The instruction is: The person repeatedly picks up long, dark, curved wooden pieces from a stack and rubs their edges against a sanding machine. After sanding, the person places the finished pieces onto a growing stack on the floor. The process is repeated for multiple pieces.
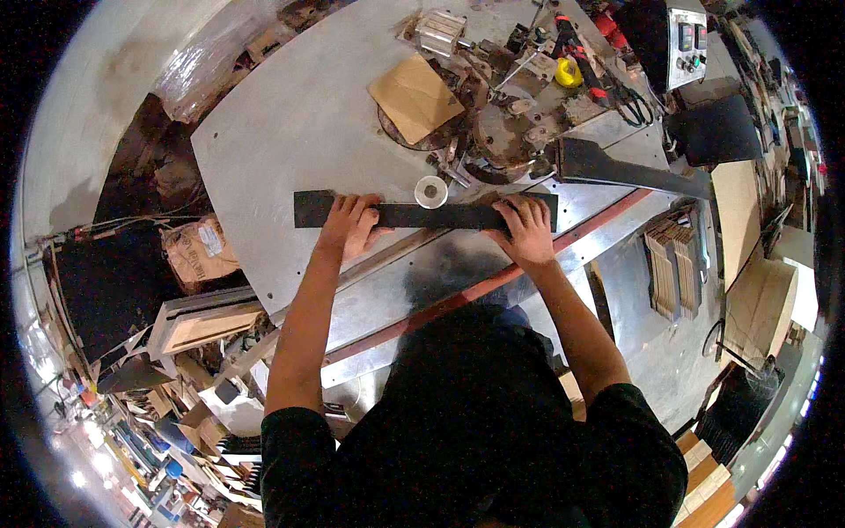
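Observation:
A long, narrow black board (431, 216) lies crosswise on the metal table in front of me. My left hand (354, 227) is closed on it toward its left end, fingers over the far edge and thumb on the near side. Toward its right end my right hand (525, 229) grips it the same way, with fingers bent over the top. At the middle of its far edge sits a pale round roller (431, 192) with a dark centre; whether the two touch I cannot tell.
Behind the roller stand machine parts (502, 136), with a cardboard piece (416, 99) on top. A yellow tape measure (568, 73) and red-black pliers (572, 40) lie farther back. A black arm (616, 167) reaches in from the right. Stacked strips (673, 268) rest at right.

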A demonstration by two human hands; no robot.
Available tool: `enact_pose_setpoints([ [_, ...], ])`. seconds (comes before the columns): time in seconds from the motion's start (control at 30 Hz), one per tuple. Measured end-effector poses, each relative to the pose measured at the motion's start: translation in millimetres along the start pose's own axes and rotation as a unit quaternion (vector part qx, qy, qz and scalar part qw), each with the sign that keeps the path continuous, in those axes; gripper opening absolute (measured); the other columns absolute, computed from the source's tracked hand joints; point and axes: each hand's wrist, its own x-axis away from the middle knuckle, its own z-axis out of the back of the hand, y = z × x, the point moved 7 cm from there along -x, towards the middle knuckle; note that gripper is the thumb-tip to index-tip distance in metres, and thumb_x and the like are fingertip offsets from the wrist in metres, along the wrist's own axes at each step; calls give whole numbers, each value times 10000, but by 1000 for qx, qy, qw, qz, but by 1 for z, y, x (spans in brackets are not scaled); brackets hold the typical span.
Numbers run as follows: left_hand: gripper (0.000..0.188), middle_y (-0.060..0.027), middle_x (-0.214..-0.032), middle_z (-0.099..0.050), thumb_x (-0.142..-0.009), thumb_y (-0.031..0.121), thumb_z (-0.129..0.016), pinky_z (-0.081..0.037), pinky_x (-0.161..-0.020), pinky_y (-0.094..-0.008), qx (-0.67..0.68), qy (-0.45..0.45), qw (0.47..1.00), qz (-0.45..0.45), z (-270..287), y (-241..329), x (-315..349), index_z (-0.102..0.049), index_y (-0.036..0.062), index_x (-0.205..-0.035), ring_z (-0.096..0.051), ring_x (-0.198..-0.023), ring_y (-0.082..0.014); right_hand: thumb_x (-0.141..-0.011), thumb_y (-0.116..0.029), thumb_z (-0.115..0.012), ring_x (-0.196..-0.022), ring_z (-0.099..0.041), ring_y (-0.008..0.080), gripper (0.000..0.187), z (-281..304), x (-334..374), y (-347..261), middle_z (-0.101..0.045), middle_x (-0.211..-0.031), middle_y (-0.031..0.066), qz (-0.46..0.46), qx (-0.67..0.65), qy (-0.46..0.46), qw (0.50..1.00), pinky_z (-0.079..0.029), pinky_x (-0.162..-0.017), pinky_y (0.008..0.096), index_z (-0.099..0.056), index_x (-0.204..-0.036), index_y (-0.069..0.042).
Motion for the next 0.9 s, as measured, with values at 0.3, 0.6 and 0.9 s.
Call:
enact_pose_setpoints([
  [0.3, 551, -111, -1445, -671, -949, 526, -822, -508, -1065, -593, -16, -29, 997, 66, 16, -14, 11, -658, 82, -1233, -650, -1232, -393, -872, -352, -918, -1343, -581, 410, 589, -33, -10, -20, -636, -1381, 104, 48, -46, 5, 998, -530, -1129, 540, -689, -1364, -124],
  [0.6, 618, -104, -1289, -707, -966, 624, -745, -578, -986, -542, -37, -45, 998, 4, 0, 63, -51, -749, 72, -1244, -665, -1186, -372, -861, -269, -895, -1365, -571, 414, 541, -50, -22, -43, -627, -1414, 113, -12, -71, 14, 997, -493, -1175, 553, -660, -1325, -119],
  [0.9, 678, -108, -1343, -708, -971, 686, -714, -565, -1011, -582, -28, -56, 998, 25, 6, 24, -26, -734, 142, -1375, -659, -1224, -409, -906, -526, -876, -1142, -652, 366, 658, -21, 21, 32, -691, -1212, 123, -231, -53, 15, 971, -474, -1034, 514, -666, -1389, -131],
])
